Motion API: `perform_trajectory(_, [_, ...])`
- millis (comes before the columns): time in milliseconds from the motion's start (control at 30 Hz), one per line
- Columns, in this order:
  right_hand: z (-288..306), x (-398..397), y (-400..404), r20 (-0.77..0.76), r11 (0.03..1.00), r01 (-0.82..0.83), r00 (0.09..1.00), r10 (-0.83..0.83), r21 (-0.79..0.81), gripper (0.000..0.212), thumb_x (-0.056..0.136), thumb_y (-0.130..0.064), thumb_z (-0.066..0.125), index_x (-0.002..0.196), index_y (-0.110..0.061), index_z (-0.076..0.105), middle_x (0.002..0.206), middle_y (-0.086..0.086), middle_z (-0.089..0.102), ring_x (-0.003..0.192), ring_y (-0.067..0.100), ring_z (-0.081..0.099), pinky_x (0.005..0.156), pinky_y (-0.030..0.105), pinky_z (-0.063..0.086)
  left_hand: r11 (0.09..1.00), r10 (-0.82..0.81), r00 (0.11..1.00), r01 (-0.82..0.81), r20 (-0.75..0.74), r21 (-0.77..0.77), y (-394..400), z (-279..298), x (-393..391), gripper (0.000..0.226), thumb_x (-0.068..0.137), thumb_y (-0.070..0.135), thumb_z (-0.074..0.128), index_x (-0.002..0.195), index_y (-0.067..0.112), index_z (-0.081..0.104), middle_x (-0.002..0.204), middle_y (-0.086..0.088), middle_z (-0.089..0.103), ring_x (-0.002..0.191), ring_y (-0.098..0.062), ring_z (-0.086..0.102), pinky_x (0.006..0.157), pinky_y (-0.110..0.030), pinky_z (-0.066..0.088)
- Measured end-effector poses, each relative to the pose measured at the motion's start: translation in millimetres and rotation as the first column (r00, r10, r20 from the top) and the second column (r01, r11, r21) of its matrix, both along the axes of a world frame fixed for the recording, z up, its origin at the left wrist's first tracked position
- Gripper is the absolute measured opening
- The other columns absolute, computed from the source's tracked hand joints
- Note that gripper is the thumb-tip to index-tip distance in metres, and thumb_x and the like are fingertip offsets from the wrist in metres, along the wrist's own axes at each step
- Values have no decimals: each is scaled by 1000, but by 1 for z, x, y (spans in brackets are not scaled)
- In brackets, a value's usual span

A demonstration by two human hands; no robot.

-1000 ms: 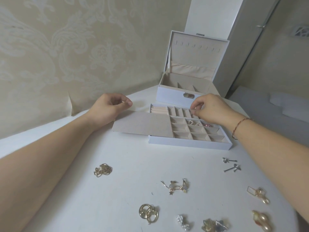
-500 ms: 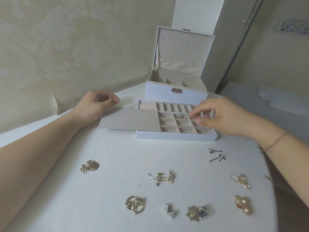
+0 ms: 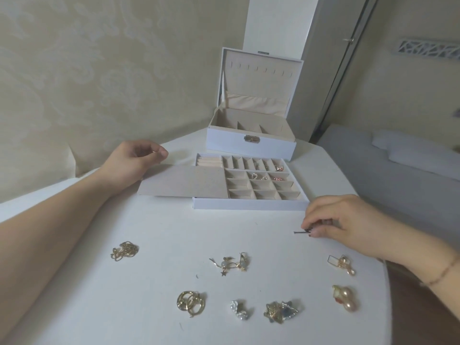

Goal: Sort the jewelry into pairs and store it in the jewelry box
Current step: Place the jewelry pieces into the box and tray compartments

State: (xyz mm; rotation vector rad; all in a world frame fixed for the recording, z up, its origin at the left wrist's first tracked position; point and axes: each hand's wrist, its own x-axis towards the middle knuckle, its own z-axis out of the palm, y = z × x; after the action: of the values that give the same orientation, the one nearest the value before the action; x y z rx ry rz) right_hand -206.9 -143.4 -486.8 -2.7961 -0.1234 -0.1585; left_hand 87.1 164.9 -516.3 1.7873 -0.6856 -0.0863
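Note:
A white compartment tray (image 3: 249, 204) lies mid-table with its beige flap (image 3: 184, 183) folded out to the left; three of its cells hold small earrings (image 3: 258, 176). Behind it stands the open white jewelry box (image 3: 251, 143). My right hand (image 3: 343, 221) is on the table just right of the tray's front corner, its fingers curled down and pinching the thin silver stick earrings (image 3: 302, 231). My left hand (image 3: 135, 159) rests loosely curled beside the flap's far left corner and holds nothing. Gold hoops (image 3: 190, 303), a chain (image 3: 124, 250) and star earrings (image 3: 230, 263) lie loose in front.
More loose pieces lie near the table's front: a silver flower pair (image 3: 239, 310), a gold-and-blue cluster (image 3: 281, 311), pearl earrings (image 3: 346, 298) and square gold drops (image 3: 342, 263). The table's right edge (image 3: 384, 282) curves close to my right wrist. A patterned wall stands behind.
My right hand left the tray's compartments and came down right of the tray onto the silver stick earrings, now pinching them. My left hand stayed by the flap.

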Motion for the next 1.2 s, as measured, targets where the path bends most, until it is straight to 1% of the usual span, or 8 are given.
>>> perform_trajectory(267, [-6,2,1,98,998,30,995,-25,-50,34,79,2,74,83,-30,67,90,-17,64,79,-1,60,73,11,44,1000,14,1000,-14,18,16,0,-1,0,13,89,26,69,81,16,69,62,18,59,39,-3,33,40,-12,28])
perform_trajectory(433, [0,4,5,85,998,40,996,-35,-57,39,76,10,71,85,-28,66,91,-15,65,77,-1,62,72,20,49,1000,24,999,-24,22,19,1,-1,0,14,92,24,65,80,17,70,70,15,63,40,-3,34,41,-13,29])
perform_trajectory(533, [13,11,17,106,997,78,991,-78,12,47,74,14,70,85,-32,67,92,-18,67,76,0,65,71,15,50,1000,2,1000,-2,28,23,1,-1,0,13,89,29,66,82,18,70,79,4,63,42,-5,31,42,-14,28])
perform_trajectory(667, [37,48,40,174,958,224,951,-255,178,44,76,4,74,60,-37,70,70,-14,71,65,4,66,66,18,52,1000,-8,1000,7,10,17,1,1,-1,36,68,56,65,86,26,71,85,1,65,74,-15,48,63,-28,33])
perform_trajectory(733, [43,73,57,149,943,263,944,-296,203,34,79,-1,74,65,-32,71,61,-13,69,58,3,64,61,15,51,1000,-5,1000,5,7,16,2,1,-2,40,64,60,63,86,27,71,85,-1,64,77,-18,45,62,-30,30])
perform_trajectory(933, [40,121,90,5,965,255,967,-255,-58,20,84,2,65,88,-13,77,77,1,66,79,13,64,74,19,51,1000,10,1000,-11,14,24,2,1,-3,21,86,35,68,86,14,70,71,-1,53,46,-8,31,46,-20,27])
perform_trajectory(1033, [36,126,93,-16,957,225,973,-232,-183,26,83,7,60,85,-14,75,83,4,58,86,21,63,81,33,55,999,23,999,-24,31,45,1,1,-3,18,92,28,67,88,11,69,72,-6,49,42,-8,26,40,-18,23])
perform_trajectory(1200, [38,130,95,-37,931,207,973,-228,-300,32,79,8,61,70,-23,65,76,-1,49,82,26,65,78,35,56,997,35,998,-38,47,68,0,3,-4,19,95,26,63,90,9,69,66,0,47,41,-7,27,39,-17,24])
